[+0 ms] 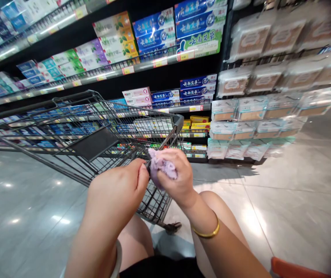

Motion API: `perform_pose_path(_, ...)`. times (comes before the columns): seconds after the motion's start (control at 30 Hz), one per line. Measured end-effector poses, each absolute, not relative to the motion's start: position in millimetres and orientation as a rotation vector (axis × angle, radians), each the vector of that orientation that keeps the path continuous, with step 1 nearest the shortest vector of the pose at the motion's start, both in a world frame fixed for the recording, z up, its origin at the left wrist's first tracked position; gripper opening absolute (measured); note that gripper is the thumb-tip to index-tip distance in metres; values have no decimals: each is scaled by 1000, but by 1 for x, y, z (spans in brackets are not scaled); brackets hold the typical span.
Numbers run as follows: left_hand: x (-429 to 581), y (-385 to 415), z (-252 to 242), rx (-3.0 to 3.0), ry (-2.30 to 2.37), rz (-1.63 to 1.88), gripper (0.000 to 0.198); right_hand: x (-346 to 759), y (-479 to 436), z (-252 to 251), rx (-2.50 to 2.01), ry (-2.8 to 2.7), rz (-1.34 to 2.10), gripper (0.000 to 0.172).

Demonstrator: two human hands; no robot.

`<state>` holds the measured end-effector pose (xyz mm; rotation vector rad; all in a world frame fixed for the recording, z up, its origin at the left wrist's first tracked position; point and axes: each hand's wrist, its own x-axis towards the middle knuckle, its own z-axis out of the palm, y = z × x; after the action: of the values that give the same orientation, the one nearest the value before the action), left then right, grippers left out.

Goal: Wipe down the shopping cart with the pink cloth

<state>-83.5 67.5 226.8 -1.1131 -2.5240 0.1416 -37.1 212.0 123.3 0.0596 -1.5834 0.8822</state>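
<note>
A black wire shopping cart stands right in front of me, with a flat dark panel on its side. My left hand is closed around a dark bar of the cart, most of which the fingers hide. Just to its right, my right hand clutches a crumpled light purple cloth. The cloth bunches out between thumb and fingers and lies against the same bar. A gold bangle circles my right wrist, and a pale band shows on the left.
Shelves with boxed toothpaste run along behind the cart. Clear packs hang on a rack at the right. A cart wheel rests on the shiny tiled floor near my knees. Something orange shows at bottom right.
</note>
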Motion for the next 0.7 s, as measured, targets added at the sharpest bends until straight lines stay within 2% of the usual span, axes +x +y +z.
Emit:
perform_pose_path(0.13, -83, 69, 227, -1092, -2555, 150, 47, -42, 224, 117, -198, -1507, 906, 29)
perform_pose_path(0.33, -84, 68, 227, -1110, -2546, 165, 46, -30, 201, 129, 157, -1593, 863, 32)
perform_pose_path(0.53, -83, 69, 227, -1105, -2557, 160, 46, -41, 220, 116, -118, -1519, 839, 26)
perform_pose_path(0.7, -84, 69, 226, -1116, -2545, 182, 48, -23, 201, 140, 171, -1555, 955, 29)
